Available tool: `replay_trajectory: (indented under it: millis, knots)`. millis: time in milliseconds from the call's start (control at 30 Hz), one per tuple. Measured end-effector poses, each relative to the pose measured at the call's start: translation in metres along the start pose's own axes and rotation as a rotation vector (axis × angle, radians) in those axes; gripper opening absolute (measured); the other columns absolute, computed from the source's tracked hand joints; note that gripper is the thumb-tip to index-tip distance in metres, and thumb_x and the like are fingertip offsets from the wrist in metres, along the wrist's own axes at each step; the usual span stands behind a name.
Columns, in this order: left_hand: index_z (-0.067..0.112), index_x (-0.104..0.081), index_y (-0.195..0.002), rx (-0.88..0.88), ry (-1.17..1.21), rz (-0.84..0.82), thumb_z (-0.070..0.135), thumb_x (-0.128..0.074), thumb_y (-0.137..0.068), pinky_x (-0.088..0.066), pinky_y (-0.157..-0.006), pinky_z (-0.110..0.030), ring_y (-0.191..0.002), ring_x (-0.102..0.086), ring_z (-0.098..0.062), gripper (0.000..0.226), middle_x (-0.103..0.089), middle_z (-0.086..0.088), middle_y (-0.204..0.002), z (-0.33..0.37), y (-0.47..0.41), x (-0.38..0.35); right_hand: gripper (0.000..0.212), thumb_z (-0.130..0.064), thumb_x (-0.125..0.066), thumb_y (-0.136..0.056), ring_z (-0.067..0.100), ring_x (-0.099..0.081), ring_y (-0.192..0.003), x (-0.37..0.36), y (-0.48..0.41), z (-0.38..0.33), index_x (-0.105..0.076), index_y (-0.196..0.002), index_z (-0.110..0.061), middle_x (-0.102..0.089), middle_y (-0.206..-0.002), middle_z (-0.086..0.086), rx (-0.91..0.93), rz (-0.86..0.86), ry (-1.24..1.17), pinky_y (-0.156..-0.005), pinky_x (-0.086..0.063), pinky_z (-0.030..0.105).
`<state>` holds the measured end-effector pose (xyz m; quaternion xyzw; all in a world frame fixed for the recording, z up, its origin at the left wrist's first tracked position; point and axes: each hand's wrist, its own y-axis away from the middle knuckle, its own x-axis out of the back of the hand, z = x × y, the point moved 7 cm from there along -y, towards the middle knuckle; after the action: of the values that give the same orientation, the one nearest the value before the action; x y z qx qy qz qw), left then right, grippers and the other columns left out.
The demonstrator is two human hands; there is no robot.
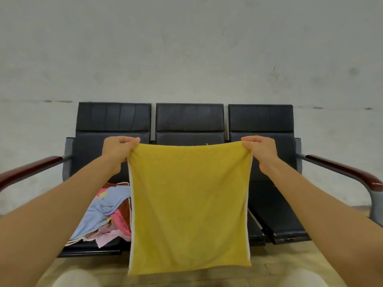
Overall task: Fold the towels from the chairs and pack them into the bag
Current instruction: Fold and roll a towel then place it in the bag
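A yellow towel point(189, 206) with white side edges hangs flat in front of me, stretched between both hands over the middle chair. My left hand point(119, 148) pinches its top left corner. My right hand point(260, 149) pinches its top right corner. A pile of loose towels point(107, 214) in blue, pink and dark red lies on the left chair seat, partly hidden behind the yellow towel. No bag is in view.
A row of three joined black chairs point(261, 119) stands against a pale wall. Dark red armrests point(342, 168) stick out at both ends. The right seat point(275, 214) is bare. Pale floor shows below the seats.
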<state>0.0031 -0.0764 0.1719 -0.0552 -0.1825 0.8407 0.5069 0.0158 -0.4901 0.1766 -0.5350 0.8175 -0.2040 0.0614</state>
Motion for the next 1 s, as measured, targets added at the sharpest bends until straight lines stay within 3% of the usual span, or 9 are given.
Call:
replay_trajectory:
  millis: [100, 233, 367, 467, 567, 733, 867, 933, 1000]
  knots:
    - [0.014, -0.067, -0.101, 0.011, 0.016, -0.105, 0.014, -0.069, -0.086, -0.049, -0.095, -0.042, -0.109, -0.057, -0.026, 0.015, -0.063, -0.009, -0.111, -0.001, 0.003, -0.004, 0.03, -0.007, -0.069, -0.087, 0.023, -0.052, -0.117, -0.003, 0.001, 0.004, -0.068, -0.117, -0.01, -0.061, -0.119, 0.006, -0.008, -0.071, 0.049, -0.102, -0.043, 0.039]
    - [0.007, -0.066, -0.115, -0.108, -0.259, -0.198, 0.005, -0.07, -0.083, -0.047, -0.094, -0.039, -0.105, -0.054, -0.023, 0.032, -0.06, -0.008, -0.111, 0.003, 0.009, -0.01, 0.041, -0.003, -0.073, -0.082, 0.026, -0.052, -0.119, -0.003, 0.003, 0.0, -0.065, -0.122, -0.008, -0.06, -0.125, 0.011, 0.038, -0.134, 0.21, -0.104, -0.042, 0.042]
    - [0.01, -0.071, -0.095, -0.282, -0.394, -0.008, 0.007, -0.069, -0.086, -0.046, -0.08, -0.032, -0.084, -0.055, -0.017, 0.009, -0.061, -0.007, -0.092, 0.017, 0.012, -0.004, 0.029, -0.007, -0.073, -0.084, 0.013, -0.055, -0.093, -0.001, 0.003, -0.015, -0.07, -0.112, -0.006, -0.066, -0.11, 0.01, 0.158, -0.052, 0.379, -0.08, -0.045, 0.023]
    - [0.002, -0.071, -0.106, -0.33, -0.486, 0.1, 0.015, -0.065, -0.09, -0.045, -0.074, -0.03, -0.08, -0.059, -0.022, 0.021, -0.069, -0.015, -0.097, 0.018, 0.006, -0.003, 0.02, -0.014, -0.072, -0.087, 0.007, -0.053, -0.073, -0.005, 0.002, -0.026, -0.073, -0.105, -0.005, -0.067, -0.093, 0.007, 0.291, -0.012, 0.535, -0.06, -0.036, 0.011]
    - [0.001, -0.07, -0.106, -0.324, -0.548, 0.125, 0.02, -0.063, -0.092, -0.046, -0.072, -0.033, -0.076, -0.056, -0.022, 0.025, -0.068, -0.019, -0.097, 0.01, -0.001, -0.004, 0.017, -0.022, -0.07, -0.088, 0.008, -0.055, -0.068, -0.009, -0.003, -0.021, -0.075, -0.098, -0.008, -0.064, -0.082, 0.002, 0.337, 0.0, 0.637, -0.063, -0.041, 0.018]
    - [0.003, -0.067, -0.094, -0.311, -0.678, 0.135, 0.028, -0.065, -0.09, -0.043, -0.073, -0.034, -0.08, -0.049, -0.022, 0.025, -0.048, -0.013, -0.11, -0.016, -0.01, -0.016, 0.016, -0.025, -0.062, -0.094, 0.018, -0.06, -0.077, -0.022, -0.016, 0.005, -0.066, -0.095, -0.01, -0.061, -0.095, 0.009, 0.311, -0.004, 0.756, -0.067, -0.05, 0.031]
    - [0.006, -0.068, -0.095, -0.304, -0.751, -0.013, 0.028, -0.06, -0.094, -0.048, -0.074, -0.039, -0.078, -0.057, -0.026, 0.024, -0.058, -0.01, -0.091, -0.047, -0.026, -0.038, 0.01, -0.021, -0.048, -0.101, 0.025, -0.06, -0.078, -0.039, -0.029, 0.036, -0.052, -0.105, -0.013, -0.054, -0.093, 0.009, 0.239, -0.094, 0.737, -0.065, -0.056, 0.037]
    - [0.009, -0.067, -0.095, -0.24, -0.758, -0.095, 0.028, -0.059, -0.094, -0.051, -0.072, -0.039, -0.075, -0.06, -0.027, 0.021, -0.063, -0.009, -0.084, -0.069, -0.038, -0.048, 0.009, -0.017, -0.05, -0.099, 0.027, -0.064, -0.081, -0.049, -0.039, 0.055, -0.055, -0.104, -0.011, -0.058, -0.088, 0.009, 0.193, -0.155, 0.783, -0.062, -0.056, 0.037]
    - [0.008, -0.067, -0.089, -0.185, -0.783, -0.158, 0.027, -0.06, -0.093, -0.052, -0.059, -0.034, -0.062, -0.061, -0.026, 0.021, -0.065, -0.013, -0.076, -0.088, -0.048, -0.059, 0.018, -0.011, -0.062, -0.093, 0.029, -0.065, -0.09, -0.064, -0.05, 0.076, -0.062, -0.109, -0.004, -0.065, -0.091, 0.011, 0.176, -0.239, 0.886, -0.082, -0.057, 0.042]
